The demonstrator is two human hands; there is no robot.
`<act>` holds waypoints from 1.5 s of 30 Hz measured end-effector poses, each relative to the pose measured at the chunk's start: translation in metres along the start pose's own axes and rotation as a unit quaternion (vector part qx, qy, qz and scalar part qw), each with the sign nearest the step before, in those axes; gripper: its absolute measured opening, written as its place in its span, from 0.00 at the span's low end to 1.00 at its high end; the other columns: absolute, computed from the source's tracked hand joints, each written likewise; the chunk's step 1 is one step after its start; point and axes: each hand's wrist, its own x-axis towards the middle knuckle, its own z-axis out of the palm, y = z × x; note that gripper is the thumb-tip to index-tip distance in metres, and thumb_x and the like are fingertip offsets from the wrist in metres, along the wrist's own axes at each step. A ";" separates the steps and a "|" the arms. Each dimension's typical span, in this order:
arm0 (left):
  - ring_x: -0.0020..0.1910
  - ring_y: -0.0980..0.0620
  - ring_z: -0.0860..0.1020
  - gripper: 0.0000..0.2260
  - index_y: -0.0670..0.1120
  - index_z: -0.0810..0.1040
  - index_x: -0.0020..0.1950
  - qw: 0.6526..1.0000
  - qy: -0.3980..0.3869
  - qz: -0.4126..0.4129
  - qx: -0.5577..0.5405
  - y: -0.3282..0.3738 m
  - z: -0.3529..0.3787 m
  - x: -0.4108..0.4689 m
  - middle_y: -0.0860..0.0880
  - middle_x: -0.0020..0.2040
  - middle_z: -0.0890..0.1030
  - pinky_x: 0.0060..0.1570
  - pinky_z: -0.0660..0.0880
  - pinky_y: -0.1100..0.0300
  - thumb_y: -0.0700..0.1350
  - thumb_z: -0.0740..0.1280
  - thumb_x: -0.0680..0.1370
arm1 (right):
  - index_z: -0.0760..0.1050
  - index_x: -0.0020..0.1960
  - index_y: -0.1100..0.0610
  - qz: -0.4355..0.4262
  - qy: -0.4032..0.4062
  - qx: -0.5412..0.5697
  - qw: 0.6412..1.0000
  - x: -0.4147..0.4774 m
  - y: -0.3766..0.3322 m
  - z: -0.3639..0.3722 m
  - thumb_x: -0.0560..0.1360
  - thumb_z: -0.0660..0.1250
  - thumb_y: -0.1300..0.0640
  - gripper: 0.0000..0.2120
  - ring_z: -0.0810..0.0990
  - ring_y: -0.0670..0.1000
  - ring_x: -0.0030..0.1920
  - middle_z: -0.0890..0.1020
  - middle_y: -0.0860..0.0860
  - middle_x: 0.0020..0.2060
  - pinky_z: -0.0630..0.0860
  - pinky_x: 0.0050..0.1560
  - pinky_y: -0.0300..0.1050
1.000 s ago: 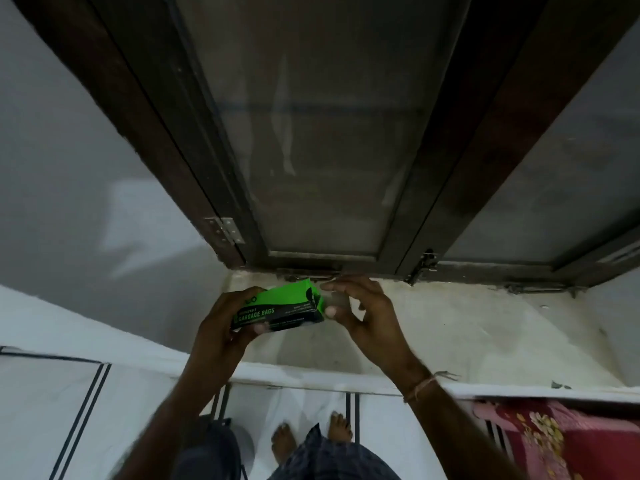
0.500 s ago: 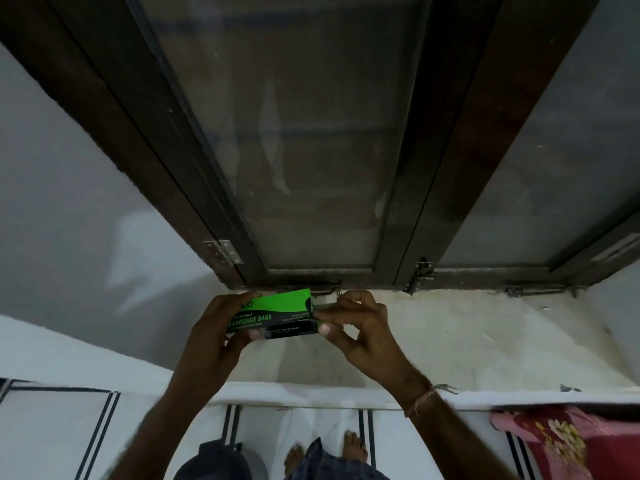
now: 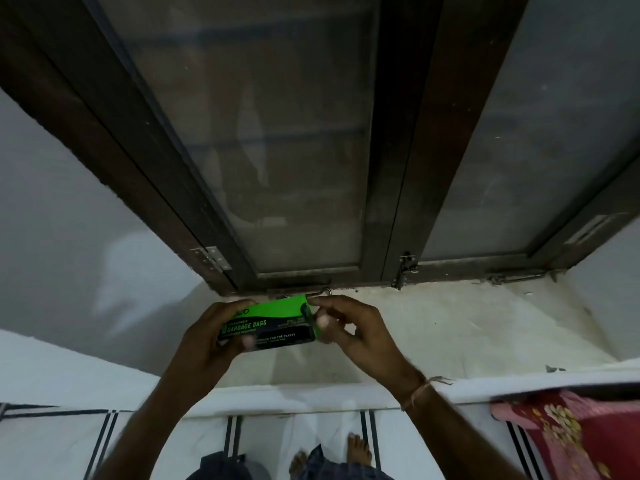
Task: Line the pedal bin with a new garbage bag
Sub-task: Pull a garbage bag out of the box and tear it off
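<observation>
A green and black box of garbage bags (image 3: 273,322) is held in the air over a pale window sill (image 3: 450,334). My left hand (image 3: 204,344) wraps around its left end. My right hand (image 3: 353,327) pinches the box's right end with its fingertips. A dark rounded object (image 3: 227,467), perhaps the pedal bin, shows at the bottom edge by my bare feet; it is mostly cut off.
A dark wooden window frame (image 3: 398,168) with frosted panes rises behind the sill. A metal latch (image 3: 405,270) and a hinge (image 3: 214,259) sit at its base. A red flowered cloth (image 3: 571,434) lies at the lower right. The white tiled floor (image 3: 69,438) has dark stripes.
The box has been turned so its printed black face shows more. My right fingers have shifted on its right end. The view has tilted up slightly.
</observation>
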 end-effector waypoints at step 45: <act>0.67 0.47 0.73 0.21 0.67 0.70 0.70 0.990 -0.009 -0.030 0.141 -0.082 0.045 0.001 0.50 0.69 0.70 0.61 0.77 0.59 0.59 0.66 0.78 | 0.82 0.50 0.62 0.249 0.202 0.330 0.888 -0.011 0.037 -0.001 0.78 0.69 0.66 0.03 0.84 0.53 0.50 0.86 0.53 0.45 0.83 0.47 0.44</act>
